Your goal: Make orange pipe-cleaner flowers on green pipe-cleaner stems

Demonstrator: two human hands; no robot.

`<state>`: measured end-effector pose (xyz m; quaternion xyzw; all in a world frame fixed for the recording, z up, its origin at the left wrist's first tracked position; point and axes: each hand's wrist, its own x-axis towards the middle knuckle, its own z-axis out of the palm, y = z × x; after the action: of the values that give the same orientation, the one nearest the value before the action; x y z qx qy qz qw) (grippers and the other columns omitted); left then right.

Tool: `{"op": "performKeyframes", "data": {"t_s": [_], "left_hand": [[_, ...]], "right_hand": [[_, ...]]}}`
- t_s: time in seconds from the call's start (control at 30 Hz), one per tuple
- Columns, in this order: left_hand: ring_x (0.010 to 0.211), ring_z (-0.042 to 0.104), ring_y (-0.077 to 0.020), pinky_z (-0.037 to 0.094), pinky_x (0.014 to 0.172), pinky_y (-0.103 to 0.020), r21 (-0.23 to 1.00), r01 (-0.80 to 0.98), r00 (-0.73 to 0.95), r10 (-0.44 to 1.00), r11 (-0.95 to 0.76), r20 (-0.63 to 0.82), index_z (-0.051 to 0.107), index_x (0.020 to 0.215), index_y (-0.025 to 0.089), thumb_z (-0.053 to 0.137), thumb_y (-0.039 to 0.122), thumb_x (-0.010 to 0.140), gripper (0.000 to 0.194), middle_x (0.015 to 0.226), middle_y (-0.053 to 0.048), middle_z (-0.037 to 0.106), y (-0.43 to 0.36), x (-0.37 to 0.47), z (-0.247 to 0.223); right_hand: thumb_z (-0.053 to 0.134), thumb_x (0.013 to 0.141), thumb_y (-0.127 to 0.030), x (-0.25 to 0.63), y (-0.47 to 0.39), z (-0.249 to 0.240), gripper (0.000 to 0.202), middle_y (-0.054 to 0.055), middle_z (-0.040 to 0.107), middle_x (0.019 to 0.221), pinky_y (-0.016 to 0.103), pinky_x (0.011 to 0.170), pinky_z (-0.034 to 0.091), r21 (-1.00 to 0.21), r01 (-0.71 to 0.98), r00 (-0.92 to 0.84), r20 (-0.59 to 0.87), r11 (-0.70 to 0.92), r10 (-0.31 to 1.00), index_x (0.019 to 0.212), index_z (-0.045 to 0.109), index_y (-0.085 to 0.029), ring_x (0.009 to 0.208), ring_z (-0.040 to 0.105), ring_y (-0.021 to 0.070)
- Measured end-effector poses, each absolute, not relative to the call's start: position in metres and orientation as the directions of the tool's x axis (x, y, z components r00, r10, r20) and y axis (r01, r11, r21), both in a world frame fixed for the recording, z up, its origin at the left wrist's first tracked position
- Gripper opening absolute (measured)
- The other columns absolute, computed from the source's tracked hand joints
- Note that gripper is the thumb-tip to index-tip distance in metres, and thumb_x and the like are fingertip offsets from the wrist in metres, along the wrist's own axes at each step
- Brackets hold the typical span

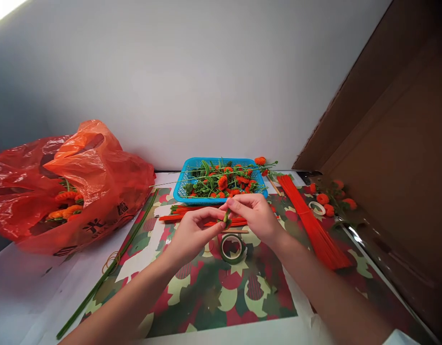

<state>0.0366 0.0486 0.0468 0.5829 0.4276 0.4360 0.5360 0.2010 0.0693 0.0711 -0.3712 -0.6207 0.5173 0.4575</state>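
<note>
A small green piece (226, 218) is pinched between my two hands in the middle of the view. My left hand (199, 230) grips its lower part with thumb and fingers. The fingertips of my right hand (251, 213) close on its upper end. Just below them a roll of dark green tape (232, 248) lies on the patterned sheet (221, 297). Behind my hands stands a blue basket (181, 184), filled with orange flowers and green stems (222, 181). Bundles of red sticks (170, 218) lie in front of the basket, partly hidden by my hands.
An orange-red plastic bag (95, 177) with flowers inside stands at left, beside long green stems (109, 270). To the right are a red bundle (312, 223), a white tape roll (317, 208), orange flowers (323, 199) and a cardboard panel (396, 143).
</note>
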Motion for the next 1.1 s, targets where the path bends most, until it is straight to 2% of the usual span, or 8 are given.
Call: {"op": "performKeyframes", "data": {"t_s": [0.1, 0.17, 0.27, 0.37, 0.57, 0.67, 0.83, 1.1], "left_hand": [[0.082, 0.065, -0.0204, 0.055, 0.075, -0.032, 0.997, 0.047, 0.277, 0.960, -0.056, 0.041, 0.070, 0.077, 0.015, 0.072, 0.029, 0.071, 0.015, 0.086, -0.007, 0.071, 0.048, 0.038, 0.048], [0.077, 0.065, -0.0189, 0.055, 0.070, -0.030, 0.999, 0.054, 0.269, 0.963, -0.003, -0.011, 0.070, 0.079, 0.015, 0.072, 0.030, 0.070, 0.017, 0.084, -0.006, 0.071, 0.048, 0.038, 0.048], [0.077, 0.067, -0.0179, 0.055, 0.071, -0.029, 0.994, -0.009, 0.241, 0.965, 0.105, -0.100, 0.070, 0.086, 0.017, 0.071, 0.028, 0.071, 0.019, 0.083, -0.005, 0.071, 0.050, 0.035, 0.047], [0.082, 0.068, -0.0191, 0.055, 0.079, -0.033, 0.985, -0.102, 0.225, 0.968, 0.140, -0.114, 0.070, 0.090, 0.018, 0.072, 0.027, 0.071, 0.021, 0.088, -0.006, 0.072, 0.053, 0.032, 0.047], [0.078, 0.067, -0.0181, 0.055, 0.073, -0.031, 0.988, -0.101, 0.165, 0.982, 0.114, -0.097, 0.067, 0.087, 0.018, 0.076, 0.030, 0.068, 0.024, 0.084, -0.004, 0.070, 0.053, 0.032, 0.049], [0.078, 0.066, -0.0168, 0.055, 0.073, -0.029, 0.991, -0.109, 0.154, 0.986, 0.082, -0.065, 0.066, 0.085, 0.018, 0.076, 0.029, 0.068, 0.022, 0.084, -0.003, 0.069, 0.052, 0.032, 0.050], [0.093, 0.066, -0.0203, 0.054, 0.082, -0.033, 0.995, -0.089, 0.137, 0.989, -0.046, 0.058, 0.065, 0.088, 0.018, 0.070, 0.032, 0.075, 0.020, 0.101, -0.008, 0.070, 0.052, 0.031, 0.052], [0.107, 0.062, -0.0252, 0.057, 0.083, -0.036, 0.976, -0.014, 0.109, 0.970, -0.217, 0.217, 0.060, 0.087, 0.018, 0.067, 0.028, 0.078, 0.015, 0.115, -0.012, 0.064, 0.048, 0.032, 0.049]], "right_hand": [[0.061, 0.079, -0.049, 0.201, 0.072, 0.069, 0.035, 0.000, 0.059, 0.058, 0.027, 0.064, 0.047, -0.995, -0.033, -0.315, 0.104, 0.099, 0.943, 0.070, 0.072, -0.017, 0.060, 0.055, 0.0121], [0.062, 0.078, -0.048, 0.203, 0.073, 0.070, 0.032, 0.001, 0.062, 0.065, 0.027, 0.065, 0.048, -0.994, -0.050, -0.310, 0.107, 0.096, 0.945, 0.080, 0.073, -0.018, 0.063, 0.057, 0.0123], [0.065, 0.078, -0.041, 0.208, 0.072, 0.074, 0.025, 0.002, 0.065, 0.079, 0.027, 0.068, 0.049, -0.968, 0.002, -0.214, 0.244, 0.250, 0.946, 0.093, 0.070, -0.020, 0.072, 0.059, 0.0138], [0.066, 0.078, -0.030, 0.212, 0.069, 0.079, 0.016, 0.001, 0.062, 0.076, 0.027, 0.067, 0.048, -0.875, 0.199, -0.149, 0.418, 0.441, 0.896, 0.090, 0.069, -0.020, 0.071, 0.057, 0.0134], [0.066, 0.077, -0.022, 0.213, 0.068, 0.076, 0.010, 0.003, 0.066, 0.084, 0.029, 0.070, 0.050, -0.773, 0.368, -0.387, 0.378, 0.517, 0.841, 0.087, 0.068, -0.020, 0.076, 0.061, 0.0154], [0.066, 0.078, -0.021, 0.211, 0.068, 0.071, 0.009, 0.003, 0.067, 0.083, 0.028, 0.070, 0.050, -0.776, 0.369, -0.398, 0.365, 0.511, 0.842, 0.086, 0.069, -0.020, 0.077, 0.063, 0.0154], [0.066, 0.079, -0.023, 0.210, 0.070, 0.070, 0.005, 0.002, 0.068, 0.079, 0.028, 0.070, 0.049, -0.824, 0.315, -0.333, 0.369, 0.471, 0.868, 0.080, 0.068, -0.019, 0.075, 0.063, 0.0152], [0.058, 0.085, -0.019, 0.206, 0.067, 0.071, 0.014, 0.001, 0.063, 0.074, 0.028, 0.069, 0.043, -0.727, 0.403, -0.352, 0.438, 0.556, 0.827, 0.071, 0.061, -0.019, 0.072, 0.057, 0.0140]]}}
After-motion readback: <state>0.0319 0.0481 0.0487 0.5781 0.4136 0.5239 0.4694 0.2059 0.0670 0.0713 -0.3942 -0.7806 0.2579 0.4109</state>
